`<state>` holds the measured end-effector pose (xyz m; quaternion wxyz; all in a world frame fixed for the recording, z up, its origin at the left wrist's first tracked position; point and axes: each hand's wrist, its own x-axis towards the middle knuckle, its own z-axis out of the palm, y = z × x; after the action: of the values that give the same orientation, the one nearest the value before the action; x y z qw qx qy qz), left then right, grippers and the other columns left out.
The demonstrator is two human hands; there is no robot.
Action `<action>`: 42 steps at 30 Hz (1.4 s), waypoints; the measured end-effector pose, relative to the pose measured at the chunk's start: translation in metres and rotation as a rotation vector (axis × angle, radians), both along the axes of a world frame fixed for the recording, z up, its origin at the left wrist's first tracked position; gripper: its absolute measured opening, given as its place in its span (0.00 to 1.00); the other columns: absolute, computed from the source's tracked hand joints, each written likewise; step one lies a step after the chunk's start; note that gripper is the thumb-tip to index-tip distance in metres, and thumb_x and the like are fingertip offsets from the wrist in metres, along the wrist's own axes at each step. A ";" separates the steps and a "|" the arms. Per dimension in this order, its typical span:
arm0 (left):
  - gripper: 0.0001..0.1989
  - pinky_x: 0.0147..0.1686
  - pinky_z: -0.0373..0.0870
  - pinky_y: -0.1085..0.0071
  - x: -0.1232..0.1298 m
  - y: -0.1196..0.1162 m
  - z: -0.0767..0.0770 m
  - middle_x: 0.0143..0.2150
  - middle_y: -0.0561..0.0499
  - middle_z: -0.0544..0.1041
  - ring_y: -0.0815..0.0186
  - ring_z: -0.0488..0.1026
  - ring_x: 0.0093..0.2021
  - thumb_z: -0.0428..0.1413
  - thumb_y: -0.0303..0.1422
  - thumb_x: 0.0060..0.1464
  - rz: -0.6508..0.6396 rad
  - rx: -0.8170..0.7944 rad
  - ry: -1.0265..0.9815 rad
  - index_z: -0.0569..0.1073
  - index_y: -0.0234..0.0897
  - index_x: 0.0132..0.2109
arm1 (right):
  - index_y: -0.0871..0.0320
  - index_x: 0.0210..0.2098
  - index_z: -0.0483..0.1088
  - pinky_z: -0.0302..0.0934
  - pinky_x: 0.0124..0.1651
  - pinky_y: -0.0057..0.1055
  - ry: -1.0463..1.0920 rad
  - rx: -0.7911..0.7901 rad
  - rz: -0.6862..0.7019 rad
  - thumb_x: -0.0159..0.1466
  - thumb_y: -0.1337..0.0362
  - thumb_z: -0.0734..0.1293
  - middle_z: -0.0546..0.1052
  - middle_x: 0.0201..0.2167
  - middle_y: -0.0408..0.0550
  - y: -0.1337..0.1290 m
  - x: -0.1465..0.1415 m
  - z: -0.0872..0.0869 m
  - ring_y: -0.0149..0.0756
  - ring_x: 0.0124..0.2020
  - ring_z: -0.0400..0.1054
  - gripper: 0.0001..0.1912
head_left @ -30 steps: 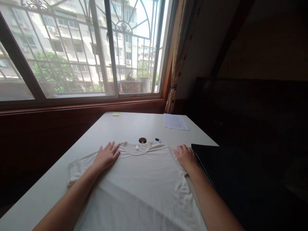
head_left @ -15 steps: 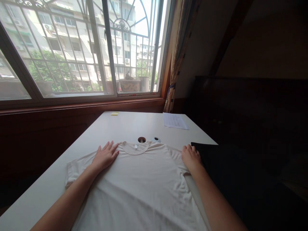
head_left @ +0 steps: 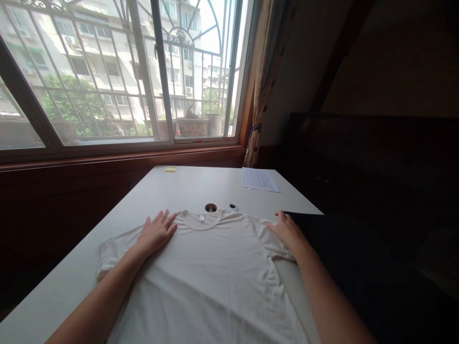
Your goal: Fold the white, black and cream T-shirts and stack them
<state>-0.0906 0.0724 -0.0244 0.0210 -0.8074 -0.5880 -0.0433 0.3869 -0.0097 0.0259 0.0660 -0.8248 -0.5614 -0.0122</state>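
A white short-sleeved T-shirt point(head_left: 215, 267) lies spread on the white table point(head_left: 201, 186), its neckline and small label facing away from me. Flat on the shirt's left shoulder rests my left hand point(head_left: 157, 232), fingers stretched out. My right hand point(head_left: 286, 229) is over the right sleeve near the table's right edge. Its thumb and fingers are apart, and the thumb is at the sleeve's upper edge. The cloth along the shirt's right side is wrinkled around the underarm, while the left sleeve lies mostly flat.
Beyond the collar are a round hole point(head_left: 211, 208) in the tabletop and a small round white piece point(head_left: 232, 208). Printed papers point(head_left: 261, 180) lie at the far right, a yellow sticky note point(head_left: 170, 169) at the far left. A barred window and tied curtain point(head_left: 253, 143) stand behind.
My right hand has opened from its closed hold on the right sleeve and shifted slightly, showing more of the sleeve. The left hand has stayed in place.
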 end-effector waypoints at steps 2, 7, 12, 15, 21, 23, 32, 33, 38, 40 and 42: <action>0.29 0.67 0.47 0.36 0.000 0.000 0.000 0.76 0.42 0.52 0.47 0.47 0.75 0.40 0.47 0.71 0.001 0.003 0.001 0.54 0.48 0.74 | 0.63 0.66 0.58 0.62 0.49 0.35 0.043 -0.032 -0.011 0.66 0.52 0.68 0.73 0.54 0.65 -0.002 0.007 0.004 0.50 0.53 0.72 0.36; 0.29 0.67 0.47 0.37 0.000 0.001 -0.002 0.77 0.43 0.51 0.47 0.47 0.76 0.39 0.48 0.71 0.001 0.000 -0.002 0.54 0.49 0.74 | 0.65 0.59 0.69 0.62 0.45 0.35 0.081 -0.108 -0.024 0.61 0.65 0.69 0.79 0.46 0.65 -0.009 0.017 0.013 0.52 0.49 0.75 0.27; 0.29 0.67 0.48 0.38 -0.001 0.002 -0.002 0.77 0.43 0.52 0.47 0.48 0.75 0.39 0.48 0.71 0.000 0.003 0.001 0.54 0.49 0.74 | 0.60 0.34 0.78 0.60 0.44 0.36 0.060 -0.078 0.008 0.63 0.68 0.63 0.81 0.39 0.62 -0.009 0.015 0.017 0.52 0.46 0.76 0.11; 0.29 0.67 0.48 0.38 -0.001 0.001 -0.001 0.77 0.43 0.52 0.47 0.48 0.75 0.39 0.48 0.71 0.001 0.006 0.000 0.54 0.49 0.74 | 0.59 0.36 0.78 0.60 0.43 0.34 0.070 -0.002 -0.012 0.66 0.64 0.61 0.81 0.42 0.61 -0.007 0.012 0.017 0.49 0.46 0.75 0.13; 0.29 0.67 0.47 0.38 0.000 0.000 -0.001 0.77 0.43 0.52 0.47 0.48 0.75 0.40 0.47 0.70 0.003 -0.002 -0.001 0.54 0.49 0.74 | 0.57 0.40 0.75 0.57 0.33 0.31 0.146 0.131 -0.085 0.69 0.59 0.58 0.82 0.37 0.56 -0.003 0.007 0.016 0.43 0.37 0.75 0.15; 0.29 0.67 0.47 0.38 0.000 0.001 0.000 0.77 0.44 0.51 0.47 0.48 0.75 0.40 0.47 0.70 0.006 -0.006 -0.005 0.54 0.50 0.74 | 0.56 0.40 0.74 0.56 0.31 0.30 0.163 0.180 -0.080 0.69 0.57 0.59 0.82 0.37 0.54 -0.002 0.002 0.016 0.42 0.35 0.75 0.15; 0.29 0.67 0.47 0.38 0.001 -0.001 0.000 0.77 0.44 0.51 0.48 0.47 0.76 0.40 0.47 0.71 0.014 -0.006 0.000 0.54 0.49 0.74 | 0.54 0.36 0.74 0.57 0.35 0.30 0.239 0.421 0.266 0.69 0.54 0.61 0.79 0.29 0.47 -0.006 -0.062 0.024 0.38 0.31 0.72 0.14; 0.29 0.67 0.47 0.38 0.001 -0.001 0.000 0.77 0.43 0.51 0.48 0.47 0.76 0.40 0.47 0.71 0.011 -0.004 -0.001 0.54 0.49 0.74 | 0.54 0.37 0.75 0.58 0.36 0.30 0.268 0.411 0.318 0.68 0.54 0.62 0.79 0.29 0.47 -0.008 -0.072 0.026 0.38 0.32 0.72 0.14; 0.29 0.67 0.47 0.38 0.001 -0.002 0.001 0.77 0.42 0.52 0.47 0.47 0.75 0.40 0.47 0.71 0.001 -0.001 -0.016 0.55 0.48 0.74 | 0.55 0.51 0.75 0.64 0.36 0.30 0.643 0.106 0.609 0.68 0.51 0.63 0.81 0.32 0.46 -0.022 -0.106 0.036 0.36 0.29 0.75 0.20; 0.29 0.67 0.47 0.38 0.001 -0.002 0.002 0.77 0.43 0.52 0.47 0.47 0.75 0.40 0.47 0.70 0.006 -0.010 -0.022 0.55 0.48 0.74 | 0.56 0.53 0.74 0.65 0.33 0.29 0.766 0.048 0.627 0.70 0.49 0.59 0.81 0.32 0.45 -0.023 -0.105 0.039 0.34 0.26 0.75 0.23; 0.29 0.67 0.47 0.39 0.002 -0.002 0.003 0.77 0.43 0.52 0.47 0.47 0.75 0.41 0.47 0.70 0.008 -0.014 -0.026 0.55 0.48 0.74 | 0.56 0.50 0.74 0.64 0.31 0.28 0.741 0.104 0.541 0.71 0.50 0.57 0.80 0.30 0.44 -0.020 -0.095 0.040 0.33 0.24 0.75 0.22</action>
<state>-0.0890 0.0701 -0.0212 0.0078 -0.8046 -0.5916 -0.0497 0.2918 -0.0298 0.0655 0.3042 -0.5931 -0.6937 0.2729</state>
